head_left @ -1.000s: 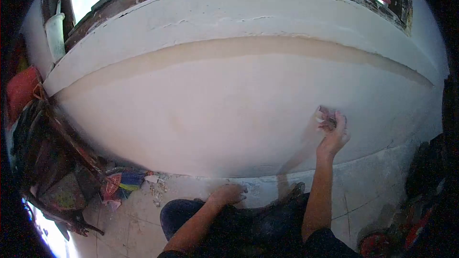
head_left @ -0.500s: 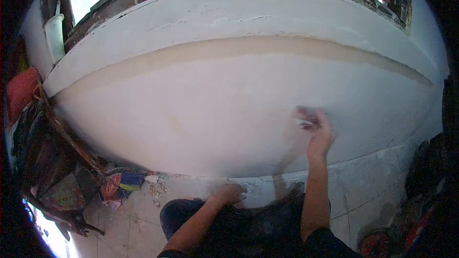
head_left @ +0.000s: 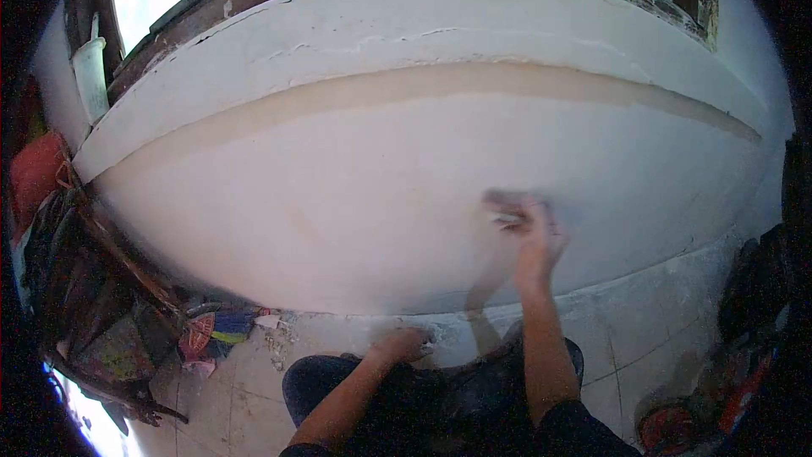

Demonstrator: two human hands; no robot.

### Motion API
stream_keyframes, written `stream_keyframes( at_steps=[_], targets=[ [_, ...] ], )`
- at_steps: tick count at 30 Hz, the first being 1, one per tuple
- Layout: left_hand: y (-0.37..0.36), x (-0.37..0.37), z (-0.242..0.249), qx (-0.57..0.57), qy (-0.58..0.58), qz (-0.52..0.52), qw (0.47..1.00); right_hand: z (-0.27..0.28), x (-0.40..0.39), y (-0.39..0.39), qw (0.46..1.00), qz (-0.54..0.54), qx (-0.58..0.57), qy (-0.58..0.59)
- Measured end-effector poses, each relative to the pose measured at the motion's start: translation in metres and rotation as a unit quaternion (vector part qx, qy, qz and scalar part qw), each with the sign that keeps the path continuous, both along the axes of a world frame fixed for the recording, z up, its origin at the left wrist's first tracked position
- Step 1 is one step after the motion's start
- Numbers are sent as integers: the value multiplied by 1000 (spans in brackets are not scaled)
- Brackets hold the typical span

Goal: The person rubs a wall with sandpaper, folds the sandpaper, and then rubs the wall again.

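My right hand (head_left: 539, 237) is raised against the white wall (head_left: 338, 169), its fingers closed around a dark brown, flat piece that looks like sandpaper (head_left: 503, 199). Motion blurs both the hand and the piece, and a shadow falls on the wall below them. My left hand (head_left: 402, 344) rests low by my knee, near the foot of the wall. Its fingers are curled, with a pale spot at their tips; whatever they may hold cannot be made out.
Above the wall runs a protruding white ledge (head_left: 355, 42) under a worn wooden window frame. A white container (head_left: 90, 76) stands at the left end. Piled cloths (head_left: 93, 271), a red bag (head_left: 38, 178) and debris lie left on the tiled floor (head_left: 254, 406); dark items sit right.
My right hand has moved left across the wall with the brown piece. My left hand stays almost in place. The view has shifted slightly.
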State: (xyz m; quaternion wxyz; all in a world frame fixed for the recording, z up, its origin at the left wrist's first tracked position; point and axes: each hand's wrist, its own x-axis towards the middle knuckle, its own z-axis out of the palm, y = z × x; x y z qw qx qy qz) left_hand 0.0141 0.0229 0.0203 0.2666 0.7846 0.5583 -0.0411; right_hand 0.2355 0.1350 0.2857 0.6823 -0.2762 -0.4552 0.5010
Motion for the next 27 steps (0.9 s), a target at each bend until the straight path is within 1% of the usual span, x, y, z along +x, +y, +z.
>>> stream_keyframes(
  at_steps=[1,2,3,4,5,7,9,10,11,12,13,14,15,18,19,20,21,22,23,24,27],
  targets=[
    [-3,2,14,0,-2,2,1000,7,12,4,997,-30,-16,68],
    [-7,4,28,-15,-4,20,1000,10,25,7,997,-28,-16,66],
    [-8,5,38,-29,-5,37,999,13,38,12,994,-63,-20,93],
    [-6,5,34,-29,-6,38,999,14,43,14,988,-98,-23,119],
    [-3,5,26,-31,-3,29,999,12,41,16,988,-98,-23,118],
    [1,4,6,-35,0,18,999,3,27,17,984,-130,-19,123],
    [-1,3,-10,5,19,9,1000,-5,3,5,992,-67,-29,100],
    [-1,5,-4,5,19,8,1000,-8,-13,-5,997,-36,-28,63],
    [-1,7,7,-27,17,14,999,-11,-24,-12,999,-5,-25,26],
    [0,8,12,-58,15,20,998,-13,-28,-13,999,-7,-24,26],
    [0,6,4,-57,17,17,998,-16,-31,-13,1000,23,-8,15],
    [-1,3,-8,-33,0,7,999,-17,-33,-12,998,55,8,6],
    [-1,0,-15,-10,-16,-2,1000,-12,-28,-10,998,55,9,8],
    [-2,3,-3,-16,3,-2,1000,8,11,3,996,-32,-25,78],
    [1,-2,-21,-16,2,-1,1000,13,24,7,994,-51,-28,91],
    [5,-8,-40,21,-25,-18,999,17,33,8,994,-49,-28,90],
    [5,-10,-41,59,-51,-36,996,20,40,9,987,-68,-41,143],
    [5,-10,-43,58,-51,-34,996,21,42,9,975,-88,-53,195],
    [6,-8,-45,21,-29,-6,999,19,38,9,969,-110,-84,204],
    [6,-4,-37,-16,-7,19,1000,17,32,6,969,-111,-84,204],
    [-2,4,6,-32,-20,19,999,12,0,-12,995,-8,-60,81]
  ],
)
